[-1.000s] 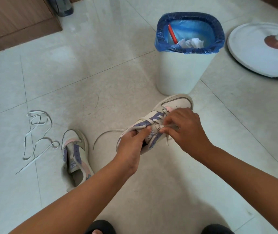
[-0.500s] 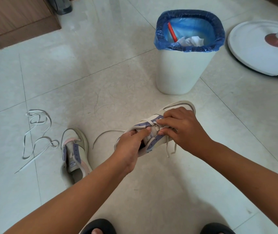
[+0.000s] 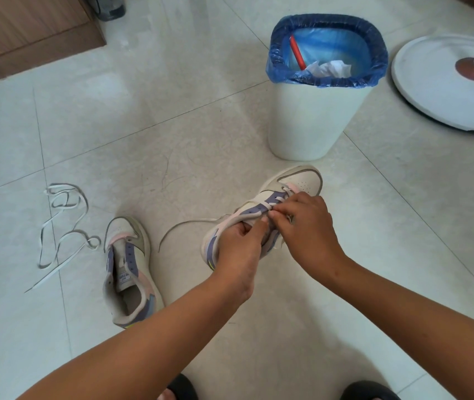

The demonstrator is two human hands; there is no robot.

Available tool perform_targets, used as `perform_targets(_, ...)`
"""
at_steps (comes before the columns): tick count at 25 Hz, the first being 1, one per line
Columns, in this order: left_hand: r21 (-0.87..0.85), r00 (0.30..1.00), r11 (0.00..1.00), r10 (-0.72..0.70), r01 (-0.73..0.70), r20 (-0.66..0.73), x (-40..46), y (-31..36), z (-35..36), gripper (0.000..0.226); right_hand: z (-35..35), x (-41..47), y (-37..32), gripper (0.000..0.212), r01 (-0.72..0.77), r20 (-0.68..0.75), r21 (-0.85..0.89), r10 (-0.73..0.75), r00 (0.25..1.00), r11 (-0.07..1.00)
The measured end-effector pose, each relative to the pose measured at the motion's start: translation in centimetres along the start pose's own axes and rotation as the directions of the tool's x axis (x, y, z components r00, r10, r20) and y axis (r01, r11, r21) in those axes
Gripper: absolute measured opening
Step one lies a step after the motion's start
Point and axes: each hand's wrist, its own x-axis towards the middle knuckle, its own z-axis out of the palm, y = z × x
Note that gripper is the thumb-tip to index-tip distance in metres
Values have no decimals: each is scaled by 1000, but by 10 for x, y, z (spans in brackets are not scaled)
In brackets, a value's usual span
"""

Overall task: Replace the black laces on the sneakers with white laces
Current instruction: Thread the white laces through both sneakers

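A white and purple sneaker (image 3: 293,184) is held off the floor, toe pointing away. My left hand (image 3: 240,246) grips its side near the collar, thumb on the tongue. My right hand (image 3: 306,226) pinches the white lace (image 3: 280,199) at the eyelets over the tongue. One loose end of that lace (image 3: 178,228) trails left toward the floor. The second sneaker (image 3: 127,269) lies unlaced on the tiles at the left. A spare white lace (image 3: 62,226) lies tangled further left. No black lace is in view.
A white bin (image 3: 310,116) with a blue liner stands just beyond the held sneaker. A white fan base (image 3: 437,90) sits at the right. A wooden cabinet (image 3: 25,33) fills the upper left corner. My black slippers (image 3: 182,389) show at the bottom edge.
Both hands lowered the sneaker slightly, then raised it again. My right hand's fingers shifted along the lace at the eyelets. The loose lace ends below the sneaker's right side are no longer visible.
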Motion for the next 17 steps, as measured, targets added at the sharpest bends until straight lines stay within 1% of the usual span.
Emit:
perform_targets(2, 38, 1000, 999, -2, 3, -26, 0, -3, 0, 19, -3, 6, -2, 16, -64, 48, 57, 62, 997, 996)
perform_targets(4, 46, 999, 999, -20, 22, -42, 2, -5, -2, 18, -7, 11, -3, 15, -98, 114, 55, 92, 989, 994)
perform_targets(8, 67, 999, 997, -23, 26, -39, 0, -8, -4, 15, -11, 15, -5, 21, -46, 293, -88, 70, 953, 995)
perform_targets(10, 50, 999, 998, -29, 31, -32, -1, -8, -5, 17, -12, 15, -6, 24, -22, 335, -76, 46, 941, 997)
perform_targets(12, 59, 999, 998, -37, 38, -19, 0, -7, -6, 18, -13, 16, -4, 23, -32, 339, -18, 36, 940, 999)
perform_targets(14, 125, 999, 991, -42, 42, -10, 3, -8, -7, 18, -14, 19, 1, 16, -79, 324, 52, 59, 944, 996)
perform_targets(15, 177, 999, 983, -51, 51, -9, 5, -9, -9, 18, -15, 21, 4, 15, -102, 306, 76, 74, 949, 992)
perform_targets(17, 258, 995, 961, -102, 99, -2, 9, -9, -12, 19, -19, 30, 10, 14, -105, 223, 76, 86, 971, 992)
